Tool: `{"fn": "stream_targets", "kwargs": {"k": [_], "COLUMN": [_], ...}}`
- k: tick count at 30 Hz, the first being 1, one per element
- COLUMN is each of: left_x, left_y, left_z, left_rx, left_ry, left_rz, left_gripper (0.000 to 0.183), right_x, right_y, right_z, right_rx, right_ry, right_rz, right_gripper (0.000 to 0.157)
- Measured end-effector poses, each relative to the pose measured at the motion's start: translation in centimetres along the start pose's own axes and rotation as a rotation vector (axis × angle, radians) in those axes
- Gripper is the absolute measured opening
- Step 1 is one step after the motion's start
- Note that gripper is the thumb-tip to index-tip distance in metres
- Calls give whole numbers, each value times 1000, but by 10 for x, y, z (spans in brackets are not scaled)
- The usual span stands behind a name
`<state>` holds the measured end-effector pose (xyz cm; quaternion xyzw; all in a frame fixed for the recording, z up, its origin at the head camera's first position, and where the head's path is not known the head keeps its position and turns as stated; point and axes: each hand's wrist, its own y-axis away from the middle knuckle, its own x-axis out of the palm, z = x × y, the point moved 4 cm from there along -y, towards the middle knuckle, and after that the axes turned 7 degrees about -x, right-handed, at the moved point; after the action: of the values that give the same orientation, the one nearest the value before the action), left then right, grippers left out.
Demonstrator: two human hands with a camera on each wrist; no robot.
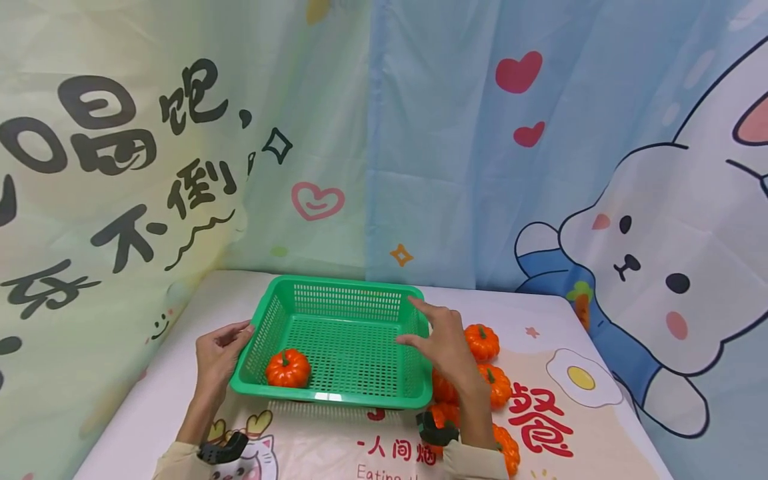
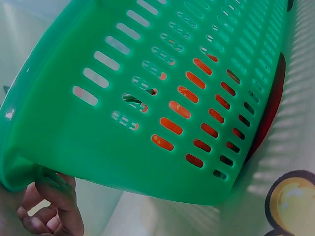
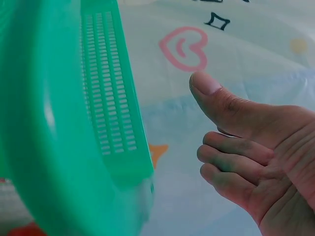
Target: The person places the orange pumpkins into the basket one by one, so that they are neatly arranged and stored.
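Note:
A green slotted plastic basket (image 1: 336,399) fills the middle of the head view, tilted a little above the table. My left hand (image 1: 217,353) pinches its left rim; in the left wrist view, the fingers (image 2: 59,196) curl under the rim's edge. One shiny orange toy pumpkin (image 1: 289,369) lies in the basket's front left corner. Its orange also shows through the slots in the left wrist view. My right hand (image 1: 447,340) is at the right rim with thumb and fingers spread apart. In the right wrist view, a gap separates the thumb (image 3: 231,105) from the basket wall.
Several more orange pumpkins (image 1: 482,342) lie on the table right of the basket, partly hidden by my right forearm. A dark red shape (image 2: 270,110) shows beneath the basket. The printed cloth (image 1: 576,413) covers the table; a patterned curtain (image 1: 426,133) hangs behind.

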<state>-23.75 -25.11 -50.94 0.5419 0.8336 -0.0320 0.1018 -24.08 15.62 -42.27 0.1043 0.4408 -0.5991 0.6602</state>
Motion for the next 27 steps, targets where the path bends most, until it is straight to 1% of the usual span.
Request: {"fn": "stream_targets", "kwargs": {"k": [8, 15, 22, 27], "left_x": [-1, 0, 1, 0], "left_y": [0, -1, -2, -1], "left_z": [0, 0, 0, 0], "left_rx": [11, 10, 7, -2], "left_ry": [-5, -17, -26, -9], "left_rz": [-9, -12, -15, -8], "left_gripper": [35, 35, 36, 36], "right_x": [-13, -19, -28, -34], "right_y": [5, 11, 16, 20], "right_z": [-10, -21, -33, -41], "right_rx": [35, 115, 149, 189], "right_ry": [8, 18, 42, 29], "right_rz": [-31, -42, -70, -74], "right_gripper": [81, 83, 83, 80]}}
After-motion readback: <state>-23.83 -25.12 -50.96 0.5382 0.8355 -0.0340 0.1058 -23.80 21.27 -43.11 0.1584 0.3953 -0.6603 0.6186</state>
